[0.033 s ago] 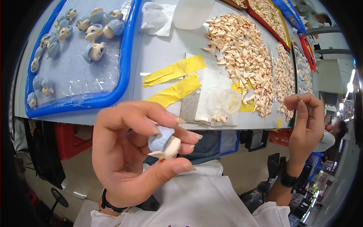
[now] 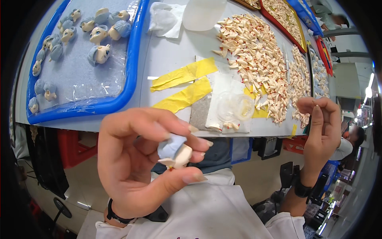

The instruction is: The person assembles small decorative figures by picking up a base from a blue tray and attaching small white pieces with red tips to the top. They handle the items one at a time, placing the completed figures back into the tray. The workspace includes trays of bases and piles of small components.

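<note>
My left hand (image 2: 131,159) is closed around a small doll head (image 2: 175,152) with pale blue hair, fingertips above and thumb below. A pointed ear piece (image 2: 166,162) shows at its lower side, with a speck of red beside it. Part of the head is hidden by the fingers. My right hand (image 2: 323,125) is raised at the table's right edge, fingers loosely bent and thumb up; nothing shows in it. Beyond it spreads a big pile of small pointed ear pieces (image 2: 258,55), many with red ends.
A blue-rimmed tray (image 2: 129,75) with several blue-haired doll heads (image 2: 98,35) stands at the left. Yellow tape strips (image 2: 185,74), a clear round dish (image 2: 234,106) and a white tissue (image 2: 165,18) lie mid-table. Trays of pieces (image 2: 284,18) stand at the far right.
The doll head has turned slightly in my left fingers and shifted a little to the right. My right hand has hardly moved.
</note>
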A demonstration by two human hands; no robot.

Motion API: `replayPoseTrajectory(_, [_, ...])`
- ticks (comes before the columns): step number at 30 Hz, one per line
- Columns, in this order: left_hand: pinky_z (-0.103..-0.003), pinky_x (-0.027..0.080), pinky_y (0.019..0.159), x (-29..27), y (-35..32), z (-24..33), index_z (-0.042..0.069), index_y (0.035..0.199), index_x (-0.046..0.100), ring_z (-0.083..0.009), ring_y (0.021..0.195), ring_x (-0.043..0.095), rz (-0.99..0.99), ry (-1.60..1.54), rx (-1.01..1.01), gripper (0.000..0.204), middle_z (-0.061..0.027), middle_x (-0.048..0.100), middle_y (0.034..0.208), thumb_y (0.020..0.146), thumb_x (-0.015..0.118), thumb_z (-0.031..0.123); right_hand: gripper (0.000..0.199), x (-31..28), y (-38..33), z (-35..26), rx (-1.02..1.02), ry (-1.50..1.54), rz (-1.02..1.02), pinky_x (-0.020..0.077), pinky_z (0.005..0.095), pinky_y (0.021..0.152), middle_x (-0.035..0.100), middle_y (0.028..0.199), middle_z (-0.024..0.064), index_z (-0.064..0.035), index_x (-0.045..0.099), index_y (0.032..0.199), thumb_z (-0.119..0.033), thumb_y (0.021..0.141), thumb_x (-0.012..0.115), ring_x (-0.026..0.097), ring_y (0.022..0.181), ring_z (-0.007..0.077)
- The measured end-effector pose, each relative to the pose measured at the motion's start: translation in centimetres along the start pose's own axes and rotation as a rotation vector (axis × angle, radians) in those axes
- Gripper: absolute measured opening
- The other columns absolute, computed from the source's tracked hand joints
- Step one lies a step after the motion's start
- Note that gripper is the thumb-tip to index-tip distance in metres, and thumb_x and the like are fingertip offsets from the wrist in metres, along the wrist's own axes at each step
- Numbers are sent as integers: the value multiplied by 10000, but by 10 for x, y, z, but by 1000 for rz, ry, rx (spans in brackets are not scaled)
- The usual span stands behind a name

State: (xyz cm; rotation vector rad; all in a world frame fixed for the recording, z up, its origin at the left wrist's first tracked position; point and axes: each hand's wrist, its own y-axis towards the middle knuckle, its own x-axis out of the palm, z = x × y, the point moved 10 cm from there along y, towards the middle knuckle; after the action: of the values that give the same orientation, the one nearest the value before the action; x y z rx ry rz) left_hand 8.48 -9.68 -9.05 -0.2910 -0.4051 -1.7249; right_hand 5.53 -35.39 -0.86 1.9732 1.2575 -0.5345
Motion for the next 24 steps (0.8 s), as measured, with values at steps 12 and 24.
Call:
replayPoseTrajectory(12, [-301,497,709,11,3,1,18,924,510,-240,831,589,-248,62,24,385,-167,511,974,693,752,208,155,39,12,-32,-73,175,-34,379,210,694,534,820,61,54,539,991,7,868,457,481,743,100])
replayPoseTrajectory(24, [-262,516,626,13,8,-7,-17,948,522,-236,786,615,-292,115,-20,407,-171,498,975,715,730,244,127,50,12,-34,-99,239,-123,420,238,733,579,874,111,27,553,903,48,780,577,542,793,147])
